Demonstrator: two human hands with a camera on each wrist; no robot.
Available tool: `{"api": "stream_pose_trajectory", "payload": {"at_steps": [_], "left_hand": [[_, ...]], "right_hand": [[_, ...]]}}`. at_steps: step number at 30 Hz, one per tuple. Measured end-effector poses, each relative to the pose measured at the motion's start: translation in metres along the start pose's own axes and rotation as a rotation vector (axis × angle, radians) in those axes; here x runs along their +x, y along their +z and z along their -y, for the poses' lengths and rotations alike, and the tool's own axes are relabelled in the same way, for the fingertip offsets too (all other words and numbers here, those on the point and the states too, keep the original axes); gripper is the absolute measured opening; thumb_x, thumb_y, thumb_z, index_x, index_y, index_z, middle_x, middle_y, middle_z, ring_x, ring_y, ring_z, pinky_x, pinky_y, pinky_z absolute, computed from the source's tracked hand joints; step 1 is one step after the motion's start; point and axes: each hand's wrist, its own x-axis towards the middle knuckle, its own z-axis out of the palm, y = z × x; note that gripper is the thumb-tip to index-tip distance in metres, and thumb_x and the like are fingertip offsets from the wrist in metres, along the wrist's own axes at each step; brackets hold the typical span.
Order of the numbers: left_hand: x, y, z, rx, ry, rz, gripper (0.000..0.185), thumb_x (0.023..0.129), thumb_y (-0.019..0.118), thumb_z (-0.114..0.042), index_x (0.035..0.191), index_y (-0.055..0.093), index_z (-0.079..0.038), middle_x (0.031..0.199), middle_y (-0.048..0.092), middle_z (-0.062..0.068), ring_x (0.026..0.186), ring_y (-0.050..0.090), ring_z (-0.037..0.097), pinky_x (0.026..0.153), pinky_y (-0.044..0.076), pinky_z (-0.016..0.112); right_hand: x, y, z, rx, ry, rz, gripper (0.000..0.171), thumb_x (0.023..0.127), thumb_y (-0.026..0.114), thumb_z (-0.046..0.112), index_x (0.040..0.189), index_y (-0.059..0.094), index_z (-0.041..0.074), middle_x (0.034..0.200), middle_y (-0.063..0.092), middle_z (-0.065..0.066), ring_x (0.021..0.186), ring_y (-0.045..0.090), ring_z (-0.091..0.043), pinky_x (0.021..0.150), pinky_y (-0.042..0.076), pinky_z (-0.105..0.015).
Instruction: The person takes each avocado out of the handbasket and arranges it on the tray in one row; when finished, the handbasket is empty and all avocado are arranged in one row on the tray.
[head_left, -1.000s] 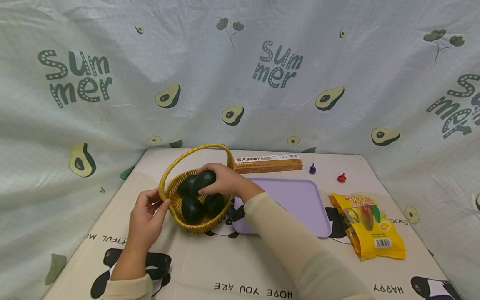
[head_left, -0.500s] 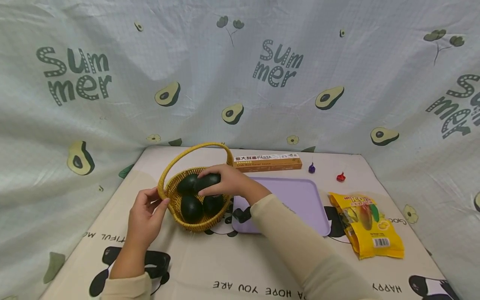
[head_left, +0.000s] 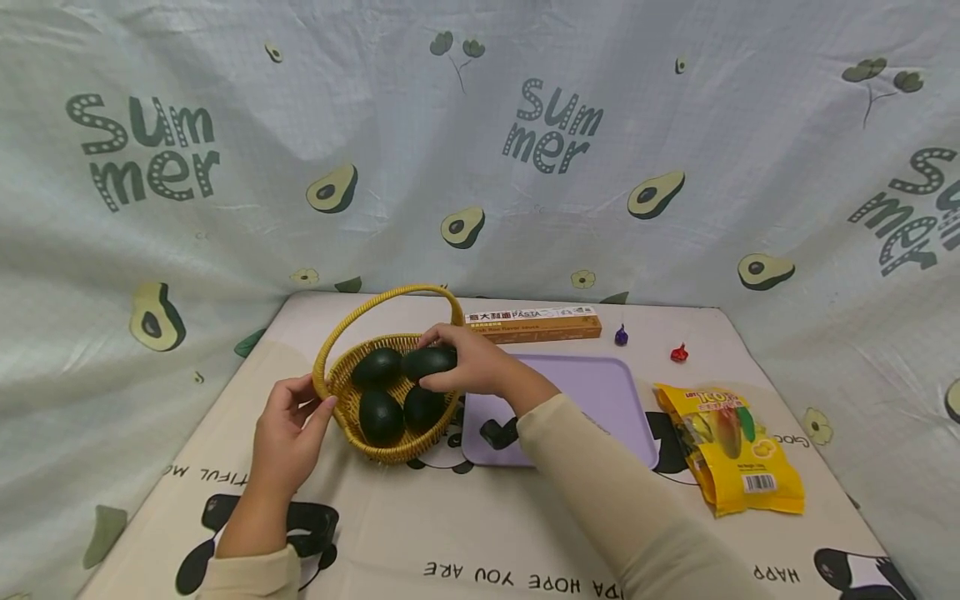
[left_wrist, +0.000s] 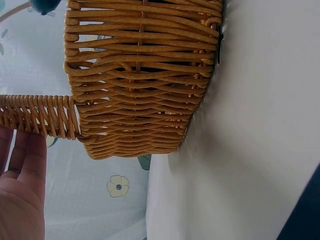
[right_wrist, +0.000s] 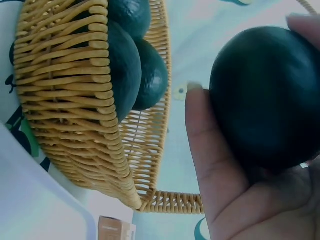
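Observation:
A yellow wicker basket [head_left: 397, 455] with an arched handle [head_left: 390, 293] stands on the left of the table. My left hand [head_left: 288, 442] pinches the handle's base at the near left, thumb in front; in the left wrist view its fingers [left_wrist: 31, 162] lie against the woven handle [left_wrist: 37, 116]. My right hand [head_left: 480, 364] grips a dark green avocado [head_left: 429, 362] above the basket's right side. In the right wrist view the held avocado [right_wrist: 270, 97] is clear of the basket wall [right_wrist: 70, 80]. Three more avocados [head_left: 381, 417] lie inside the basket.
A lilac tray [head_left: 585, 392] lies right of the basket, partly under my right forearm. Behind it is a pasta box [head_left: 534, 327]. A purple wrapped candy [head_left: 621, 336], a red one [head_left: 679, 354] and a yellow mango snack bag [head_left: 731, 450] are farther right.
My right hand has moved right with the avocado, from over the basket's middle toward its right side. The avocados beneath show more fully. My left hand stays at the handle.

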Motion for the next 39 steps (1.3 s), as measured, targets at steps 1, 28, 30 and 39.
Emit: {"api": "stream_pose_trajectory", "payload": {"at_steps": [1, 28, 30, 39], "left_hand": [[0.000, 0.000, 0.000, -0.003, -0.001, 0.001, 0.038, 0.096, 0.066, 0.004, 0.131, 0.051, 0.005, 0.121, 0.061, 0.013, 0.112, 0.058, 0.000, 0.098, 0.047, 0.004], [-0.001, 0.001, 0.001, -0.006, -0.002, -0.001, 0.038, 0.096, 0.066, 0.005, 0.130, 0.051, 0.006, 0.122, 0.061, 0.014, 0.113, 0.059, 0.003, 0.097, 0.047, 0.005], [-0.001, 0.001, 0.001, -0.008, -0.002, 0.001, 0.038, 0.096, 0.066, 0.005, 0.130, 0.051, 0.005, 0.122, 0.061, 0.013, 0.113, 0.059, 0.005, 0.098, 0.047, 0.005], [0.000, 0.000, 0.002, 0.001, -0.003, -0.002, 0.038, 0.096, 0.067, 0.004, 0.130, 0.051, 0.004, 0.122, 0.061, 0.010, 0.115, 0.061, 0.007, 0.098, 0.048, 0.006]], "right_hand": [[-0.001, 0.000, 0.000, 0.003, -0.013, 0.000, 0.046, 0.089, 0.077, 0.029, 0.131, 0.059, 0.026, 0.116, 0.062, -0.005, 0.099, 0.065, -0.021, 0.081, 0.061, -0.034], [-0.021, -0.002, -0.010, 0.064, -0.019, -0.032, 0.051, 0.087, 0.075, 0.017, 0.135, 0.062, 0.029, 0.133, 0.057, -0.002, 0.108, 0.062, -0.022, 0.085, 0.060, -0.035], [-0.023, 0.000, -0.012, 0.092, 0.000, -0.043, 0.054, 0.085, 0.077, 0.016, 0.134, 0.061, 0.033, 0.137, 0.055, -0.001, 0.111, 0.063, -0.023, 0.087, 0.060, -0.036], [-0.031, 0.001, -0.019, 0.112, 0.023, -0.138, 0.058, 0.083, 0.082, 0.019, 0.132, 0.059, 0.038, 0.143, 0.053, 0.002, 0.110, 0.064, -0.025, 0.086, 0.061, -0.040]]}}
